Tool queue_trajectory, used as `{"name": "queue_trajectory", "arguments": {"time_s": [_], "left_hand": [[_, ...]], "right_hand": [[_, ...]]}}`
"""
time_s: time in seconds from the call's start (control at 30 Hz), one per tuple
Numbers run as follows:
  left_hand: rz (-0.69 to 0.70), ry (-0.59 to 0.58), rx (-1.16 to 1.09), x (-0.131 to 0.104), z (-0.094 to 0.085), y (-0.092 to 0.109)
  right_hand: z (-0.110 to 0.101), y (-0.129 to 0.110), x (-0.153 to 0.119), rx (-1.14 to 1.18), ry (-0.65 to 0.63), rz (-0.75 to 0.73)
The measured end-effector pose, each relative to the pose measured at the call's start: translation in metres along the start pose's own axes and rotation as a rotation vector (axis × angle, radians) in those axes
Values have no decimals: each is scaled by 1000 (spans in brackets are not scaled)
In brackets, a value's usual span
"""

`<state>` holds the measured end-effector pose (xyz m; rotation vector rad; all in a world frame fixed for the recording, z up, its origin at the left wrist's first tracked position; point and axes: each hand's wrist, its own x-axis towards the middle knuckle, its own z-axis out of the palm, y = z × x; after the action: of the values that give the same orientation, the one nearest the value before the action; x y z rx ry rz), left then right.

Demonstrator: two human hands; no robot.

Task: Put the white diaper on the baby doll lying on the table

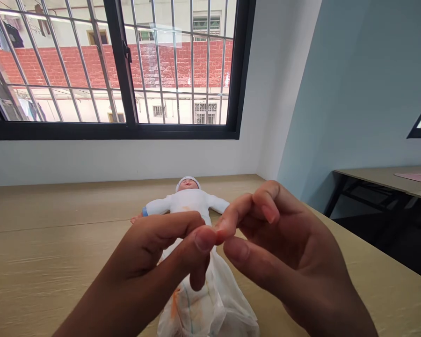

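Doll (189, 199) lies face up on the wooden tabletop (56, 243), head toward the window (119, 70) and arms spread to either side. It wears a white cap and white garment with a blue band at one wrist; a white diaper or cloth with orange marks (210, 304) covers its lower half, nearest to you.

Your left hand (154, 248) and your right hand (277, 243) are raised above the doll's legs, between the camera and its body. The left thumb tip touches the right index fingertip. Grip state: both hands loosely curled, fingers bent; whether anything is pinched between the meeting fingertips cannot be told. Neither hand is seen touching the doll.

Second table (386, 180) stands to the right against the blue wall, well apart, with a pink sheet (419, 177) on it. Window has bars; a red brick building shows beyond.
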<state>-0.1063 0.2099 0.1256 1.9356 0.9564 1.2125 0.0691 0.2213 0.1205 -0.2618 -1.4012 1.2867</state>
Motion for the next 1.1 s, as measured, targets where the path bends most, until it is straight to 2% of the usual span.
{"name": "queue_trajectory", "arguments": {"time_s": [0.2, 0.37, 0.63, 0.73, 0.87, 0.97, 1.03, 1.1], "left_hand": [[16, 2, -23, -1, 1, 0], [30, 18, -18, 2, 0, 4], [5, 18, -32, -1, 3, 1], [18, 3, -44, -1, 2, 1], [24, -80, -134, 3, -3, 2], [-31, -133, -224, 4, 1, 6], [-62, -77, -261, 3, 7, 9], [-72, 29, -273, 1, 13, 12]], "right_hand": [[-5, 0, 0, 112, -57, 66], [-9, 0, 3, 118, -144, 85], [-12, 3, 7, 167, -168, 91], [-12, 3, 6, 169, -173, 101], [-15, 4, 7, 131, -130, 117], [-17, 3, 8, 105, -131, 121], [-17, 3, 9, 104, -158, 128], [-17, 2, 9, 115, -181, 141]]}}
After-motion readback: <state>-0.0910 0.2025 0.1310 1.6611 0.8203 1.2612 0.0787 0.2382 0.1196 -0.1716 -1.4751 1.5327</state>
